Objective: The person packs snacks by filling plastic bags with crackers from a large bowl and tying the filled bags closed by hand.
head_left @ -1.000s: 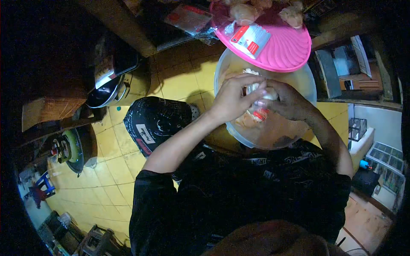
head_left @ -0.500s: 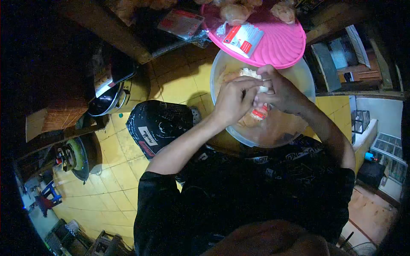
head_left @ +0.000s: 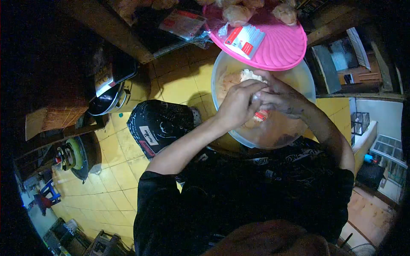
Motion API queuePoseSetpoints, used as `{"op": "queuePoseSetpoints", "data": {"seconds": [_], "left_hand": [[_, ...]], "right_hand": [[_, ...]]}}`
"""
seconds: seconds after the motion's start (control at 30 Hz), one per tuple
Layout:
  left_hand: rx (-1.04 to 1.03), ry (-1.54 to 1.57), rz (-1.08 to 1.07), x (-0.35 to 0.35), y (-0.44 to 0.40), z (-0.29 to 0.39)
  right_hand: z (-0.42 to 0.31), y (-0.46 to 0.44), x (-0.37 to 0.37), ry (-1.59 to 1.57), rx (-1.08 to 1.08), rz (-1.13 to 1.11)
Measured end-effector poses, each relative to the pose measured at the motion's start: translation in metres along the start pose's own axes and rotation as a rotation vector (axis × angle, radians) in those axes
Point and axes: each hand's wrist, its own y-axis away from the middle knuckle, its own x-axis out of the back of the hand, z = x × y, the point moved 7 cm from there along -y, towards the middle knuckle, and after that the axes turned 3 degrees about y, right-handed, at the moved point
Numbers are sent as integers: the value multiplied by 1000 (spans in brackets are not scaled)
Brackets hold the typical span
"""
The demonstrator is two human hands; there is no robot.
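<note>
My left hand and my right hand meet above a large translucent tub. The fingers of both are curled together around something small and pale, mostly hidden between them. Inside the tub lies brownish powder or crumbs, with a white lumpy piece behind the hands and a red and white packet just below them. A pink ridged tray overlaps the tub's far rim and carries a red and white packet and several bagged lumps.
A clear plastic pack lies left of the pink tray. Further left are a dark pan and a cardboard box. Yellow tiles cover the floor. My knee in printed black cloth is beside the tub.
The view has shifted slightly. Both hands have stayed together over the tub while their fingers changed position, and the pale item between them is now more covered.
</note>
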Motion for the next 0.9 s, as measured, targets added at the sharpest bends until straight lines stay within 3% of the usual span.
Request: {"op": "queuePoseSetpoints", "data": {"seconds": [0.07, 0.13, 0.17, 0.23, 0.27, 0.33, 0.4, 0.47, 0.5, 0.53, 0.57, 0.6, 0.63, 0.67, 0.7, 0.73, 0.77, 0.83, 0.9], "left_hand": [[155, -23, 41, 8, 0, -14], [135, -78, 97, 16, -2, -19], [111, -127, 152, 21, -1, -19], [184, 37, 160, 20, 0, -26], [259, 203, 168, 19, 1, -31], [256, 89, 174, 30, -2, -27], [248, -29, 184, 40, -4, -24], [115, -203, 251, 50, -6, -16], [109, -211, 258, 50, -5, -14], [206, -66, 195, 45, -4, -20], [293, 71, 130, 39, -4, -23], [176, 101, 141, 37, -5, -14], [217, 129, 125, 37, -6, -7], [245, 75, 125, 40, -7, -8], [137, -77, 191, 46, -7, -1], [-43, -222, 230, 49, -6, -3], [-54, -289, 237, 52, -6, -2], [-89, -371, 266, 58, -8, 11], [45, -194, 219, 57, -9, 5]], "right_hand": [[-4, 4, -4, -135, -95, 3], [-12, 4, 4, 203, -57, 64], [-14, 3, 4, 202, -55, 62], [-42, 4, 12, 949, 222, 289], [-35, 0, 17, 944, 222, 295], [-35, 0, 14, 1262, 594, 338], [-30, -4, 26, 1113, 619, 325], [-35, -6, 22, 970, 651, 292], [-31, -8, 22, 972, 536, 346], [-32, -8, 22, 977, 433, 402], [-35, -7, 14, 933, 554, 434], [-32, -7, 7, 815, 513, 315], [-42, -5, -5, 708, 480, 192], [-41, -10, -4, 871, 351, 172], [-32, -16, 2, 1030, 212, 163], [-30, -17, -1, 648, 477, 182], [-29, -14, 2, 255, 717, 170], [-44, -6, 2, 459, 797, 138], [-60, 1, -9, 646, 851, 113]]}}
